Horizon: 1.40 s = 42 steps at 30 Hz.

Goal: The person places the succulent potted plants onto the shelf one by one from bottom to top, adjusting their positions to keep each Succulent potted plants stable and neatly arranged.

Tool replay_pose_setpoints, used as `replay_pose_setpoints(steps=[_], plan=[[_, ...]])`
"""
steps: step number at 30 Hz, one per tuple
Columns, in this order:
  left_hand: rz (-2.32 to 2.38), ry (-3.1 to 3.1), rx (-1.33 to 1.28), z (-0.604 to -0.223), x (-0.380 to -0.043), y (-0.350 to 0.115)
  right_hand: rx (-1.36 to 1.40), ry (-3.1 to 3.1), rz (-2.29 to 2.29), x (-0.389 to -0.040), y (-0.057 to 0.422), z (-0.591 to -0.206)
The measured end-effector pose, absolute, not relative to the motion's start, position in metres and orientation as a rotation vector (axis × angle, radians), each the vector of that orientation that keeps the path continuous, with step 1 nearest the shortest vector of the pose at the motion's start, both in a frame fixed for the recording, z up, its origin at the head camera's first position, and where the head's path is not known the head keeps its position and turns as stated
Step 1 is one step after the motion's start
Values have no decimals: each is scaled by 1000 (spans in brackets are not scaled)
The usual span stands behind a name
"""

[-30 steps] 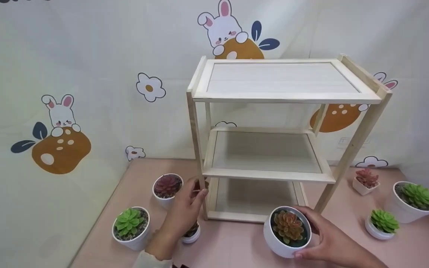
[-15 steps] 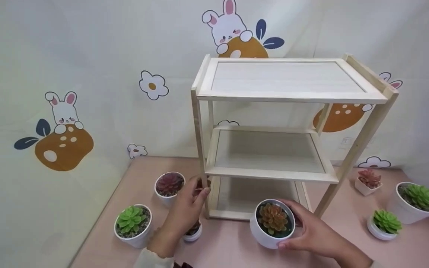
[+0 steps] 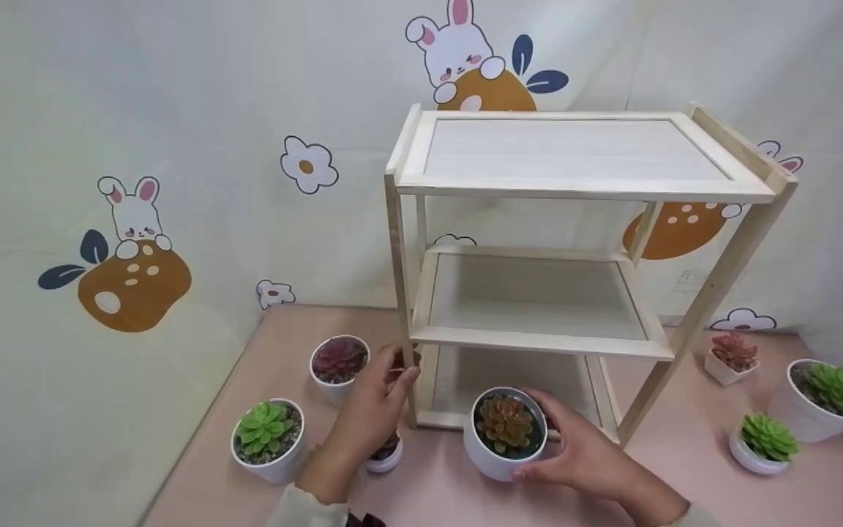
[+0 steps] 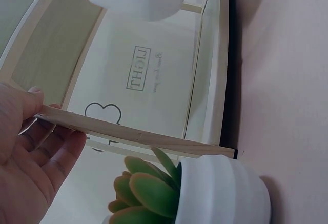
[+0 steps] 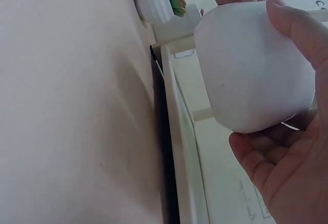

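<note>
My right hand [image 3: 575,450] grips a white pot with a brownish-orange succulent [image 3: 506,424], thumb on one side and fingers on the other. The pot is tilted toward me in front of the bottom tier of a pale wooden three-tier shelf [image 3: 538,342]. In the right wrist view the pot [image 5: 251,70] is off the pink tabletop. My left hand [image 3: 370,406] holds the shelf's left front post, thumb in front and fingers behind, as the left wrist view shows. A small white pot with a green succulent [image 4: 220,193] stands just below that hand, partly hidden by the forearm in the head view.
Left of the shelf stand a dark red succulent [image 3: 339,362] and a green succulent [image 3: 266,435] in white pots. On the right are a small pink succulent [image 3: 732,359], a large green one [image 3: 835,395] and a small green one [image 3: 764,443]. A printed curtain [image 3: 195,102] hangs behind.
My right hand has moved left with the potted succulent, along the shelf's front and slightly up in the head view. The left hand keeps its hold on the post. The head view has shifted a little.
</note>
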<state>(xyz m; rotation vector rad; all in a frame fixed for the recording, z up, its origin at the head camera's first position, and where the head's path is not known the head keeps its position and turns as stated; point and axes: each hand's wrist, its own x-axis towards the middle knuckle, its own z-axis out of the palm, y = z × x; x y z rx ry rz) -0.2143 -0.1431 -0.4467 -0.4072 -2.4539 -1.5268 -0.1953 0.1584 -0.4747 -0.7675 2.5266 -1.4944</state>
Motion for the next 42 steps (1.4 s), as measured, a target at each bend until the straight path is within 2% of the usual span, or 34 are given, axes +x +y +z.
replay_pose_setpoints(steps=[20, 42], plan=[[-1517, -2472, -402, -447, -214, -143, -725, 2558, -1502, -208, 123, -493], [-1500, -2488, -385, -446, -215, -143, -718, 2587, -1471, -213, 112, -496]])
